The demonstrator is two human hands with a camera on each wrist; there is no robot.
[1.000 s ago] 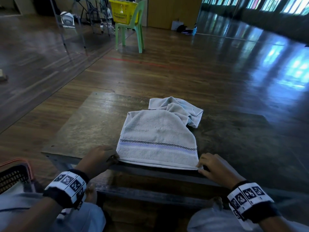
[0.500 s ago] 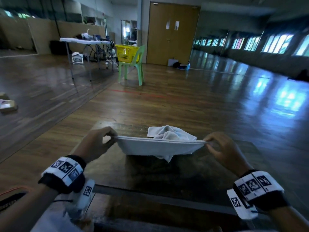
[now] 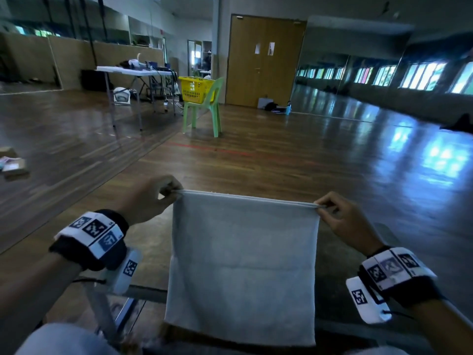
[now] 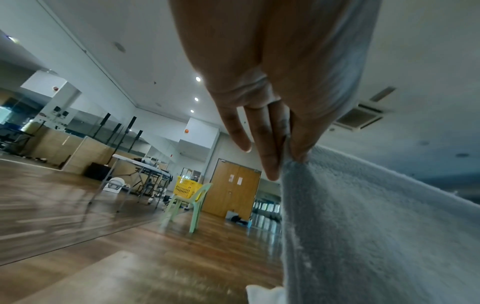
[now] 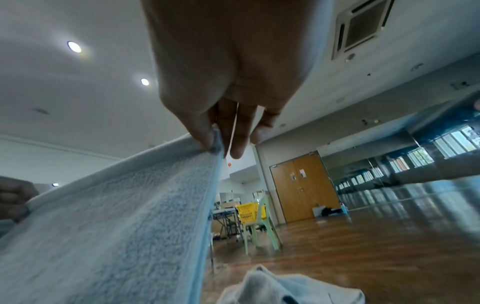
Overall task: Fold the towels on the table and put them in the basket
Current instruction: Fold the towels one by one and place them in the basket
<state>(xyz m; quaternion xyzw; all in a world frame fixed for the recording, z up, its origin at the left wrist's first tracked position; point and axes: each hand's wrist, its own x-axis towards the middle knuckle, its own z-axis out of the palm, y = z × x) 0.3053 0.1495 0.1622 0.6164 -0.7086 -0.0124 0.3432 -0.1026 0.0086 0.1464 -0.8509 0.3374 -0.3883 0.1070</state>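
A pale blue-grey towel (image 3: 243, 265) hangs flat in front of me, stretched between both hands above the wooden table (image 3: 151, 254). My left hand (image 3: 174, 192) pinches its top left corner, thumb against fingers, as the left wrist view shows at the hand (image 4: 288, 162) and towel (image 4: 376, 226). My right hand (image 3: 321, 205) pinches the top right corner; the right wrist view shows the same pinch (image 5: 215, 148) on the towel (image 5: 116, 226). A second towel (image 5: 285, 288) lies crumpled on the table beyond, hidden from the head view by the hanging one.
A yellow basket (image 3: 195, 89) sits on a green plastic chair (image 3: 204, 111) far across the wooden floor. A white folding table (image 3: 133, 70) with clutter stands left of it. Brown double doors (image 3: 263, 62) are behind. Boxes (image 3: 12, 165) lie on the floor at left.
Both hands have lifted the towel by its near corners off the table, up and away from me; it now hangs vertically. The head view has tilted upward.
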